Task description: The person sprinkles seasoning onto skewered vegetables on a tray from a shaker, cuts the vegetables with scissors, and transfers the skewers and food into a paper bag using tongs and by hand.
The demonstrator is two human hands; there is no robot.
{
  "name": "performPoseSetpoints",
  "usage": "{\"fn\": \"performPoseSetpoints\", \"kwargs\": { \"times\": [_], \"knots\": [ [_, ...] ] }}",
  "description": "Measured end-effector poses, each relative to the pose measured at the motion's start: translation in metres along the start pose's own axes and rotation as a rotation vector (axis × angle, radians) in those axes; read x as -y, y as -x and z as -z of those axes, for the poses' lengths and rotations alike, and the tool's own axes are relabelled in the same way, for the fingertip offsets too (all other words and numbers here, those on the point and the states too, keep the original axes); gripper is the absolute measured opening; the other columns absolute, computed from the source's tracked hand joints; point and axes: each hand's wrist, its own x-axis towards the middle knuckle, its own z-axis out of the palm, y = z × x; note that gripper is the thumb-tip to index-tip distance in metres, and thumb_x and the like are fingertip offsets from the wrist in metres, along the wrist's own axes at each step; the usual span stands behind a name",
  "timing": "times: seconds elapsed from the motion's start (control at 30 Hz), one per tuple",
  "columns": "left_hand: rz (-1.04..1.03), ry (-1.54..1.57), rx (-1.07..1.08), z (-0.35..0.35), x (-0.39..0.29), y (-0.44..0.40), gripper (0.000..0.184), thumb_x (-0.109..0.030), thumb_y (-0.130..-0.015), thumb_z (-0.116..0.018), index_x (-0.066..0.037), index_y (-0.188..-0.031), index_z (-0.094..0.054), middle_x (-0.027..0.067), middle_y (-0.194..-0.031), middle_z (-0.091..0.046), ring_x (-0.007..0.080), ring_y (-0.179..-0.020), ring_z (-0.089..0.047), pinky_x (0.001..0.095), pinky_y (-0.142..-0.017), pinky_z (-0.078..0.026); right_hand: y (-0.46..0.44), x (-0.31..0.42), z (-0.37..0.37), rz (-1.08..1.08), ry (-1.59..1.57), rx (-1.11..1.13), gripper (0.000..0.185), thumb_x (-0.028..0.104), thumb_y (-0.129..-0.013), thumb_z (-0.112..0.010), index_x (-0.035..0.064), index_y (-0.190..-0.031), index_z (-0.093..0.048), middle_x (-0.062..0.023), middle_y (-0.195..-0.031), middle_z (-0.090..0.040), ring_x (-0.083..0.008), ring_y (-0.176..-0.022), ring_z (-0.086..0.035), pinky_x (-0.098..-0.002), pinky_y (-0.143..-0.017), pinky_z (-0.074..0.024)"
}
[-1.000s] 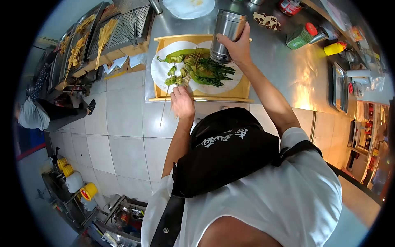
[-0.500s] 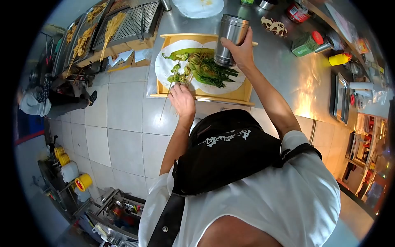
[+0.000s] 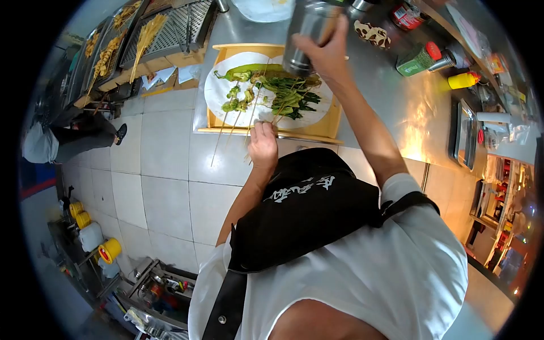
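My right hand [image 3: 331,56] is wrapped round a metal shaker [image 3: 297,59], tilted and blurred by motion over the far right part of a wooden tray [image 3: 211,120]. White paper [image 3: 218,93] lines the tray. On it lie skewered leafy greens [image 3: 290,99], small green pieces on skewers [image 3: 231,105] and a long green pepper [image 3: 226,73]. At the tray's near edge, my left hand [image 3: 263,146] has its fingers closed on thin wooden skewers. Other stick ends poke out over the edge to its left. The fingertips are partly hidden.
Seasoning jars, including a green one with a red lid [image 3: 418,60], and a yellow bottle [image 3: 464,80] stand to the right. A plastic-covered plate [image 3: 263,10] is behind the tray. Trays of skewers [image 3: 148,42] line the upper left. Another person [image 3: 73,139] stands at left.
My left hand has moved right along the tray edge, and the skewers are more spread out. The shaker has shifted up and left in my right hand, and its tilt has changed.
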Motion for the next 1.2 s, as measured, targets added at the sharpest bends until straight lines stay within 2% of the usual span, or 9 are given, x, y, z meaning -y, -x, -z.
{"fn": "performPoseSetpoints", "kwargs": {
  "times": [0.07,0.17,0.43,0.6,0.7,0.83,1.0,1.13,1.2],
  "knots": [
    [0.061,0.035,0.055,-0.003,0.003,-0.001,0.005,-0.011,-0.086,-0.058,-0.007,-0.089,-0.058,0.0105,-0.086,-0.056,0.0321,-0.080,-0.058,0.0433,-0.068,-0.048,0.000,-0.035,-0.001,0.068,0.127,0.054,0.101,0.024,-0.065,-0.083,0.0008,-0.140,-0.018,-0.0171,-0.120,-0.049,-0.0249,-0.105,-0.055,-0.0376,-0.088,-0.0491],
    [0.021,0.189,0.029,-0.006,0.010,0.000,0.006,-0.013,-0.085,-0.062,-0.007,-0.085,-0.062,0.0097,-0.086,-0.058,0.0313,-0.082,-0.058,0.0433,-0.070,-0.048,0.010,0.004,-0.002,-0.120,-0.161,0.018,0.105,0.025,-0.064,-0.083,-0.0007,-0.142,-0.017,-0.0184,-0.123,-0.048,-0.0259,-0.108,-0.054,-0.0378,-0.091,-0.0473],
    [0.160,0.526,0.031,0.013,0.014,-0.011,0.015,-0.011,-0.086,-0.062,0.000,-0.092,-0.069,0.0146,-0.093,-0.065,0.0304,-0.084,-0.063,0.0348,-0.076,-0.050,0.010,-0.009,-0.001,-0.167,0.071,0.117,0.105,0.026,-0.066,-0.082,0.0022,-0.143,-0.015,-0.0187,-0.122,-0.051,-0.0271,-0.107,-0.056,-0.0390,-0.091,-0.0477],
    [0.329,0.745,0.192,0.001,0.035,-0.006,0.017,-0.012,-0.091,-0.060,0.003,-0.092,-0.068,0.0083,-0.089,-0.067,0.0145,-0.081,-0.060,0.0271,-0.074,-0.047,0.010,-0.001,-0.007,-0.026,-0.214,0.018,0.089,0.023,-0.070,-0.081,0.0017,-0.137,-0.026,-0.0152,-0.117,-0.054,-0.0227,-0.101,-0.059,-0.0356,-0.086,-0.0502],
    [0.578,1.112,0.067,-0.017,0.043,-0.002,0.022,-0.014,-0.092,-0.061,0.005,-0.085,-0.068,0.0024,-0.079,-0.063,0.0089,-0.070,-0.050,0.0252,-0.065,-0.042,0.011,-0.027,-0.011,0.019,0.240,0.091,0.084,0.023,-0.072,-0.080,0.0015,-0.134,-0.027,-0.0160,-0.117,-0.052,-0.0238,-0.101,-0.059,-0.0366,-0.083,-0.0524],
    [0.565,1.187,0.099,-0.005,0.048,-0.008,0.024,-0.015,-0.093,-0.060,0.006,-0.085,-0.068,0.0011,-0.077,-0.060,0.0082,-0.072,-0.051,0.0227,-0.066,-0.043,0.013,0.019,-0.016,-0.173,-0.260,-0.021,0.111,0.029,-0.064,-0.083,-0.0020,-0.143,-0.012,-0.0199,-0.126,-0.045,-0.0286,-0.116,-0.049,-0.0400,-0.098,-0.0419],
    [0.557,1.056,-0.032,-0.012,0.061,-0.013,0.021,-0.017,-0.093,-0.061,0.002,-0.090,-0.069,-0.0025,-0.073,-0.060,0.0044,-0.065,-0.049,0.0203,-0.060,-0.040,0.010,0.002,-0.026,-0.126,-0.219,0.007,0.109,0.030,-0.064,-0.082,-0.0016,-0.143,-0.014,-0.0204,-0.127,-0.045,-0.0292,-0.113,-0.051,-0.0400,-0.093,-0.0455],
    [0.686,0.890,0.064,-0.015,0.074,-0.005,0.023,-0.017,-0.090,-0.063,0.004,-0.085,-0.068,0.0036,-0.072,-0.063,0.0099,-0.067,-0.053,0.0262,-0.064,-0.045,0.010,-0.030,-0.039,0.046,0.235,0.183,0.107,0.028,-0.065,-0.082,0.0008,-0.143,-0.013,-0.0210,-0.126,-0.046,-0.0314,-0.110,-0.053,-0.0405,-0.091,-0.0472],
    [0.602,0.825,-0.032,-0.024,0.078,-0.009,0.024,-0.020,-0.089,-0.065,0.004,-0.084,-0.068,0.0052,-0.066,-0.062,0.0104,-0.063,-0.053,0.0274,-0.063,-0.046,0.002,-0.012,-0.044,0.008,-0.129,0.048,0.107,0.030,-0.064,-0.082,0.0000,-0.143,-0.015,-0.0220,-0.127,-0.044,-0.0327,-0.113,-0.051,-0.0410,-0.094,-0.0451]
  ]
}}
